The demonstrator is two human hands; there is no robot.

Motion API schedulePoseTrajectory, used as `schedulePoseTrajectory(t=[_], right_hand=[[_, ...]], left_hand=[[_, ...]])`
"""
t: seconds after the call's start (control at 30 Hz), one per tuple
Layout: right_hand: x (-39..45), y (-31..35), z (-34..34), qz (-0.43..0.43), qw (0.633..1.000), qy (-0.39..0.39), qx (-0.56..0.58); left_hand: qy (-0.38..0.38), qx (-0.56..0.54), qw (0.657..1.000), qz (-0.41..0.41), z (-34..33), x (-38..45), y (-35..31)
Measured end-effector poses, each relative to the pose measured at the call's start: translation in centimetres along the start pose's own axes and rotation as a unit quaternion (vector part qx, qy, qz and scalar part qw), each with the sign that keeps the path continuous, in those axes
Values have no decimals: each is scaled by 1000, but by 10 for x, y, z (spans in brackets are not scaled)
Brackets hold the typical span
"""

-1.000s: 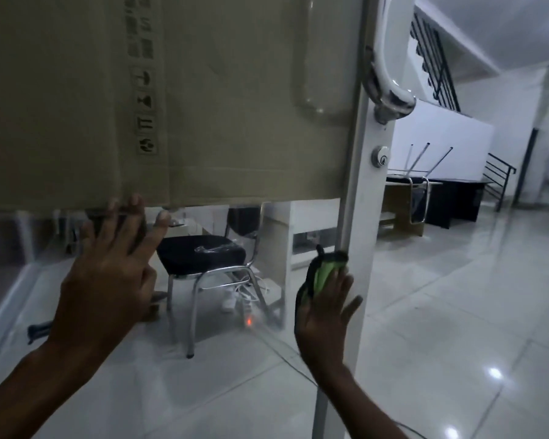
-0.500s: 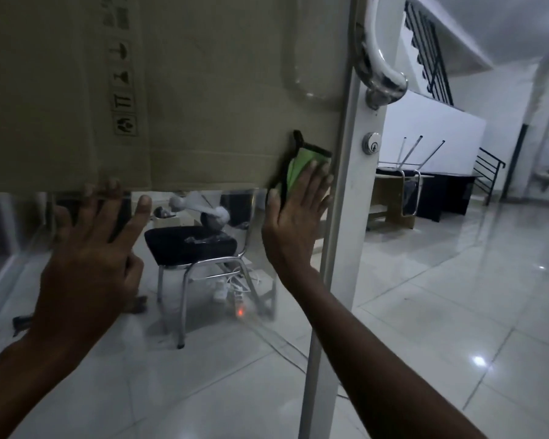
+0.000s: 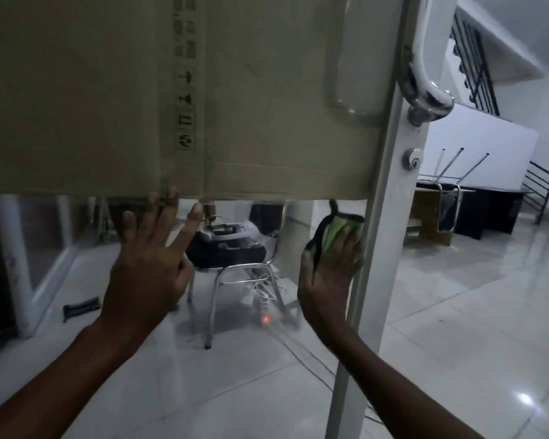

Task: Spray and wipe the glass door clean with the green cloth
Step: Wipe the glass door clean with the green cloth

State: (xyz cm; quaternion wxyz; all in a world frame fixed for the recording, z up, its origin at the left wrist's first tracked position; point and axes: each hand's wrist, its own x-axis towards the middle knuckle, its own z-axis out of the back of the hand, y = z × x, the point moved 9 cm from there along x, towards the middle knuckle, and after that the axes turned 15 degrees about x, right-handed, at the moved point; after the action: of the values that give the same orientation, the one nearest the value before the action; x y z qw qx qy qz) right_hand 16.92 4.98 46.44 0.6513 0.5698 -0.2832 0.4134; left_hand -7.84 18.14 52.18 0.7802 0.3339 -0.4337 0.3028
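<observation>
Your right hand [image 3: 328, 270] presses the green cloth [image 3: 338, 231] flat on the glass door [image 3: 235, 359] beside its frame, apparently unclenched; left hand [image 3: 149, 264] splayed, released, on the glass.

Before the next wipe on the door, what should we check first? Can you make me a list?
1. Green cloth under the right hand, flat on the glass: ok.
2. Left hand braced on the glass door, fingers spread: ok.
3. Cloth close beside the white door frame, so the edge strip gets reached: ok.
4. Spray bottle within reach: cannot tell, none in view.
5. Glass wet enough to wipe: cannot tell.
6. Cardboard covers the upper pane, so whether that part can be wiped: cannot tell.
</observation>
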Motion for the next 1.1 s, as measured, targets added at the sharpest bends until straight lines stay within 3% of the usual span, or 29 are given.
schedulePoseTrajectory(t=[0.07, 0.17, 0.3, 0.4, 0.47, 0.53, 0.6, 0.63, 0.67, 0.73, 0.83, 0.93, 1.03, 1.1], right_hand=[[34, 39, -5, -7, 1000, -10, 29], [40, 101, -34, 132, 989, 64, -27], [-35, 107, -76, 378, 902, 179, -108], [-87, 59, -79, 485, 825, 232, -171], [-84, 35, -65, 469, 831, 227, -192], [-52, 24, -43, 368, 895, 168, -188], [-17, 23, -24, 210, 966, 86, -126], [-5, 30, -21, 147, 984, 56, -84], [3, 41, -23, 114, 991, 40, -55], [6, 80, -43, 141, 988, 48, -41], [-19, 135, -82, 311, 942, 102, -78], [-83, 147, -119, 489, 847, 172, -115], [-138, 113, -131, 570, 770, 242, -157], [-141, 95, -124, 576, 761, 244, -171]], left_hand=[[7, 2, 1000, 4, -1, 0, -1], [20, -9, 1000, 3, -1, -1, -1], [35, -56, 998, -12, 6, 0, 5], [30, -136, 990, 14, 19, -12, 22], [23, -157, 987, 25, 26, -29, 32], [22, -136, 990, 27, 28, -49, 39], [37, -112, 992, 54, 20, -65, 51], [47, -103, 991, 74, 15, -70, 57], [57, -98, 989, 91, 10, -74, 60], [79, -97, 986, 110, 0, -82, 65], [83, -111, 984, 110, -4, -84, 70], [85, -117, 983, 109, -2, -89, 77], [106, -95, 983, 116, -8, -109, 79], [126, -90, 981, 112, -15, -122, 77]])
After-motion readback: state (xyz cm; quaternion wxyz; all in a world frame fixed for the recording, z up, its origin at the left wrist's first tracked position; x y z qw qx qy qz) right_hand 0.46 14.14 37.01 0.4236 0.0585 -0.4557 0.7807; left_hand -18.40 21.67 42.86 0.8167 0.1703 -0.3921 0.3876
